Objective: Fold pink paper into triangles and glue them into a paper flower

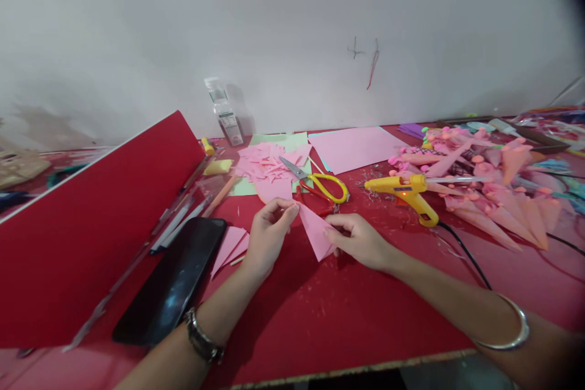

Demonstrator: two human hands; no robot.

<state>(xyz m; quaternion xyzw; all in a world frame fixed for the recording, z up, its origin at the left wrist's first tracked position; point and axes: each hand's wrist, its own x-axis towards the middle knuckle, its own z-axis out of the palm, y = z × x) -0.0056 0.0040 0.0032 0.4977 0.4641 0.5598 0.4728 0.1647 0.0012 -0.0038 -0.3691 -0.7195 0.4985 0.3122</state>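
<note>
Between my two hands is a folded piece of pink paper (315, 233), narrow at the upper left and wide at the lower right. My left hand (269, 228) pinches its narrow tip between thumb and finger. At the wide end my right hand (356, 237) grips the edge, thumb on top. Just beyond lie scissors (326, 184) with one yellow and one red handle, blades pointing to the upper left. A heap of pink paper scraps (267, 161) is spread past my left hand. Cut pink paper pieces (231, 247) rest left of that wrist.
A yellow glue gun (406, 192) with a black cord lies at right, beside many pink paper cones (516, 201). At left are a black phone (178, 280), pens (176, 225) and a leaning red board (105, 213). A clear bottle (225, 113) and pink sheets (356, 147) are at the back.
</note>
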